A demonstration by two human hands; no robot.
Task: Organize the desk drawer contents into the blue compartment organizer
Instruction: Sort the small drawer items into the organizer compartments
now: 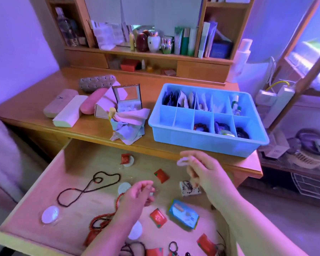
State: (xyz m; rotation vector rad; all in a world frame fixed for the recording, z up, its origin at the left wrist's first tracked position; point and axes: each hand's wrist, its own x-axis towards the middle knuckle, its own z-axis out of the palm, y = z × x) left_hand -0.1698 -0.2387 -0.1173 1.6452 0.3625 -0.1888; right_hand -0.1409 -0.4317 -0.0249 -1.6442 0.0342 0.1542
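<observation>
Wooden desk [92, 130] and shelving fill the scene, washed in purple light, with an open wooden drawer [50, 183] pulled out below the desktop edge. On the desktop, to the right, a light blue plastic compartment organizer [207, 143] is seen, divided into 2 rows of compartments. Packets and small bottles are held upright in its back row; dark beaded bracelets [201, 127] are seen in 3 front compartments on the right, while the 2 front compartments on the left look bare. Beside the organizer's left wall, a crumpled pile of pastel cloths [127, 126] is set, and further left 4 glasses cases [70, 108] are laid close together.

Inside the drawer, a long dark beaded necklace [85, 187] is looped on the left, small red packets [161, 175] are scattered about, white round discs [50, 214] are spread near the front and left, and a blue and yellow box [183, 213] is lying near the right side.

A small pale ring-shaped item [182, 161] is pinched between the fingertips of the right hand [205, 170], which is raised above the drawer, just in front of the organizer. The left hand [137, 196] is held low over the drawer with its fingers curled; whether anything is gripped in it cannot be told. A reddish beaded strand [107, 216] is partly hidden beneath the left wrist.
</observation>
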